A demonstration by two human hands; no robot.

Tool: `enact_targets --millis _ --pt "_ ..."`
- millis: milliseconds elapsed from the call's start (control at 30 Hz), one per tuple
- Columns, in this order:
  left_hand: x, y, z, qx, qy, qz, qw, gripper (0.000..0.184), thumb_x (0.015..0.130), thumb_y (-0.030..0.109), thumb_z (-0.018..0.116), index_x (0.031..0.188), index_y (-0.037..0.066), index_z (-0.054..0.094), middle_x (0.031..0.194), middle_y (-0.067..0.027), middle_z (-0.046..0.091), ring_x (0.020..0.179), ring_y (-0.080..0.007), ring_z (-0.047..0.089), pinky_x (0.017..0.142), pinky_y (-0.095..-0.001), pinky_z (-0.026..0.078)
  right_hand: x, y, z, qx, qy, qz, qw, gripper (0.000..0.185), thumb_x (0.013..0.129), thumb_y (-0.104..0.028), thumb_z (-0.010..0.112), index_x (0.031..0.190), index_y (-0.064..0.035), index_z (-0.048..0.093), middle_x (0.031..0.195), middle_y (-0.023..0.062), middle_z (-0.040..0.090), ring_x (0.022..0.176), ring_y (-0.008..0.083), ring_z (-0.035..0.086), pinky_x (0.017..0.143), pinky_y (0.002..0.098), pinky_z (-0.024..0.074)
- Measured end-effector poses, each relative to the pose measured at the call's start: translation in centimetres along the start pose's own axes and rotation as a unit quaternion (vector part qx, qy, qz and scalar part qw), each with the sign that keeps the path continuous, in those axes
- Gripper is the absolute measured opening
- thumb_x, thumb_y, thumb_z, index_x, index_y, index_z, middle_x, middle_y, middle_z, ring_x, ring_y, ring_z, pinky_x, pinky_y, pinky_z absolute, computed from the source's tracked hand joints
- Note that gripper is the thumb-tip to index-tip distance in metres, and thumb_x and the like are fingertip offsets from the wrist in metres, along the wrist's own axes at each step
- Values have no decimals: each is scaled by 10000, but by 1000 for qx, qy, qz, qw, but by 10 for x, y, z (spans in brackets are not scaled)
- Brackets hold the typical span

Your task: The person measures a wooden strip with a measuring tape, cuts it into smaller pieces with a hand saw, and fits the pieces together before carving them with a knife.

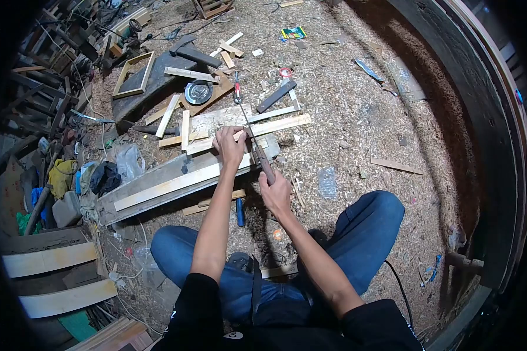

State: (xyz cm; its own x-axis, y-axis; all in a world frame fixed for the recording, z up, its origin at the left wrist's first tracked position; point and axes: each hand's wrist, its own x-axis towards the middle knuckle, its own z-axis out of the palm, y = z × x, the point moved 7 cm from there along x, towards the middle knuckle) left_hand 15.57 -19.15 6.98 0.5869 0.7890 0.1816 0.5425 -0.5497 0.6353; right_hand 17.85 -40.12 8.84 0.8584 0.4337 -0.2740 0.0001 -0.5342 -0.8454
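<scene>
My right hand (275, 192) is closed around the brown handle of a handsaw (267, 168). Its narrow blade points away from me, crossing the pale wood near the end of a bench plank. My left hand (229, 145) is bent over the wood just left of the blade, gripping a pale wooden strip (175, 188) that runs along the grey plank (132, 193). Its fingertips are partly hidden. Just beyond, a second pale strip (287, 122) extends to the right past the blade. Whether the teeth touch the wood I cannot tell.
Wood shavings cover the floor. Beyond the plank lie a round black disc (198, 92), a red-handled tool (237, 93), a dark block (277, 96) and a wooden frame (133, 75). A blue-handled tool (240, 212) lies nearer me. Plastic bags (130, 162) are at left.
</scene>
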Motion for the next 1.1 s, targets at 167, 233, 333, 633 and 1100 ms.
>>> enact_targets --millis 167,233,333,633,1100 --pt "-1 8 -8 55 18 26 998 229 810 247 742 1009 139 707 1051 -53 595 1083 -279 510 976 -421 347 0 -9 -3 13 -10 1 1000 399 890 -346 610 810 42 564 635 252 584 637 429 619 623 480 469" --pt "0 11 -10 61 11 34 997 245 802 255 751 1012 137 708 1049 -55 597 1072 -282 513 962 -412 361 2 -10 -3 15 -7 -6 1000 397 889 -343 609 810 44 566 637 252 585 636 424 621 625 481 469" --pt "2 18 -17 76 -15 60 995 278 785 262 766 1021 127 709 1039 -60 601 1042 -284 525 933 -397 385 4 -13 -4 31 -13 -1 999 389 896 -334 603 791 40 569 619 216 571 593 359 590 610 461 461" --pt "4 25 -22 96 -32 144 984 310 719 244 796 996 127 720 979 -40 625 953 -256 557 846 -369 431 1 -18 -5 18 -21 11 1000 397 894 -337 599 819 53 580 690 271 609 685 435 632 663 491 474" --pt "8 17 -15 -34 -58 171 983 268 764 133 745 995 24 667 986 -131 584 970 -333 544 863 -418 436 4 -30 -3 -30 -1 -9 1000 364 913 -310 609 868 51 595 724 312 624 751 504 629 686 543 498"
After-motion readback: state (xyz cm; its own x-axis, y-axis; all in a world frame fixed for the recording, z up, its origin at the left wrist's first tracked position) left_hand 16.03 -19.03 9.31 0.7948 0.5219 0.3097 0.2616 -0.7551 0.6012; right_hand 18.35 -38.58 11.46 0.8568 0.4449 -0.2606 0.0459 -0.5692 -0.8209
